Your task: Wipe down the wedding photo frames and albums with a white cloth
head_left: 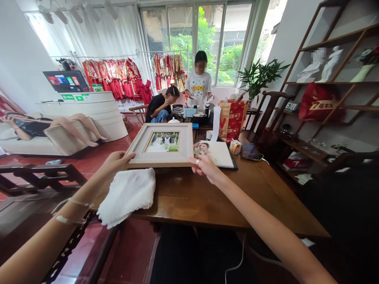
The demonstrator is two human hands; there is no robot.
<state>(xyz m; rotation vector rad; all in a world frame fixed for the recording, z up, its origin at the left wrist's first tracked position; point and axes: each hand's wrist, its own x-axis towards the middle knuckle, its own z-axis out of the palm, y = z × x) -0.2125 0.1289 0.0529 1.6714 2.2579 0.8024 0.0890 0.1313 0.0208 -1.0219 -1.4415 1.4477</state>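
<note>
A light wooden picture frame (136,154) with a wide pale mat and a small wedding photo is held up over the table's far part, tilted toward me. My left hand (117,161) grips its lower left corner. At the lower right corner, my right hand (205,167), with a ring on one finger, closes on the edge. A folded white cloth (128,195) lies over the table's left edge, below the frame. Just right of the frame, an open photo book (220,154) lies on the table, partly hidden by the frame.
The brown wooden table (213,201) spans the middle. A phone (251,152) with a cable, a small box (235,146) and a red-and-tan paper bag (232,120) stand to the right. Two people sit and stand beyond; another lies on a sofa (63,142). A wooden chair (41,177) is at left.
</note>
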